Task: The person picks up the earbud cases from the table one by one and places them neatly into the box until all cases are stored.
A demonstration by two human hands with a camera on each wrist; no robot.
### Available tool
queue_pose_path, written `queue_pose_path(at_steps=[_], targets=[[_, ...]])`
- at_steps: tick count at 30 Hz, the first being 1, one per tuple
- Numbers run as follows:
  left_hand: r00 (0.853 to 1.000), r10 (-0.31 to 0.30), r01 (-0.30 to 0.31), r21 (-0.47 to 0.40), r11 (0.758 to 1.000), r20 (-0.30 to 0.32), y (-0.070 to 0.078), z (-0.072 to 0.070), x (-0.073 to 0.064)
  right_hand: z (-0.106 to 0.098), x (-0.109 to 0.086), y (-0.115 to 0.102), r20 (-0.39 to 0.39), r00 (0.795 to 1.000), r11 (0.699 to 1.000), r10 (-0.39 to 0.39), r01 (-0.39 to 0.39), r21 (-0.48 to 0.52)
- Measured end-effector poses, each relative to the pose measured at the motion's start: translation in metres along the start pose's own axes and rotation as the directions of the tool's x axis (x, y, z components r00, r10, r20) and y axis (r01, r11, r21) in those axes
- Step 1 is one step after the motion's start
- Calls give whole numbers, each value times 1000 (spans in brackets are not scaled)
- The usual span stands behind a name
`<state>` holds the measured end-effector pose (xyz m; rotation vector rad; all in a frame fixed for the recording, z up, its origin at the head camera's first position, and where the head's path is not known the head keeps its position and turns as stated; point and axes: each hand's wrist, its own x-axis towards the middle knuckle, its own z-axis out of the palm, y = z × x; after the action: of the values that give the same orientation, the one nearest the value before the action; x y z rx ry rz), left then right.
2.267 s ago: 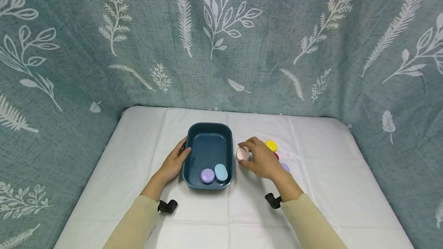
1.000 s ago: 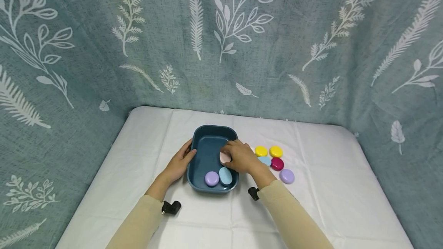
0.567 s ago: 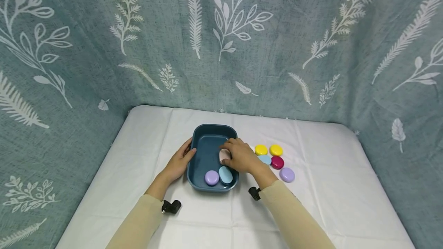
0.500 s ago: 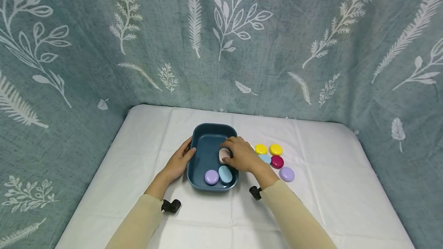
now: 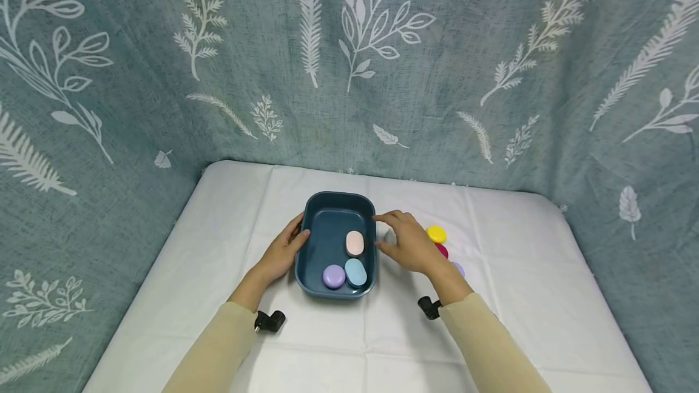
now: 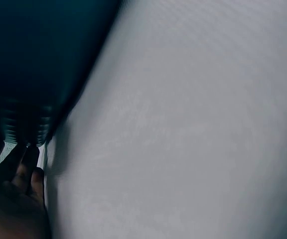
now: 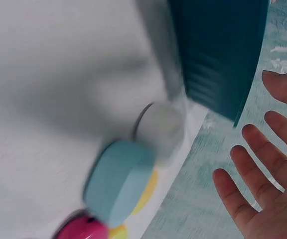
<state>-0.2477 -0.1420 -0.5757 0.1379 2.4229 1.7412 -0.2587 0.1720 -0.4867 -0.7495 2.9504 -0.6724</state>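
Left hand (image 5: 281, 251): thumb over the rim, fingers along the outer wall, gripping the tray (image 5: 327, 223), we judge, to keep it from sliding.
Right hand (image 5: 412, 246): thumb and fingers well apart, holding nothing, just outside the tray's opposite wall.
Between the hands, inside the tray: we list one pink piece (image 5: 355, 244), lying nearest the right hand; one pale-blue piece (image 5: 355, 272) on the near side of it; one purple piece (image 5: 334, 276) beside that, toward the left hand.
Below the right hand: one white piece (image 7: 162, 130), blurred, and one turquoise piece (image 7: 116, 181).
Beyond the right hand, partly hidden: yellow piece (image 5: 436, 234), red piece (image 5: 442, 250), lilac piece (image 5: 459, 268), apparently grouped there for easy reach.
Beneath all: white-covered counter (image 5: 317, 344).
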Motion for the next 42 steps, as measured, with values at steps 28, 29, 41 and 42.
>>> queue_pose_path(at_steps=[28,29,41,42], targets=[[1000,-1,1,-4,1000,7,11,0,-6,10,-44,57,-43,987,980,157,-161,-118],[1000,7,-7,-2,1000,0,6,1,-4,10,-43,57,-41,985,979,165,-169,-117],[1000,1,-1,4,1000,-24,2,3,-3,9,-44,50,-11,976,965,217,-216,-149],[1000,-1,1,3,1000,-26,2,3,-2,7,-44,49,-9,976,965,216,-215,-148]])
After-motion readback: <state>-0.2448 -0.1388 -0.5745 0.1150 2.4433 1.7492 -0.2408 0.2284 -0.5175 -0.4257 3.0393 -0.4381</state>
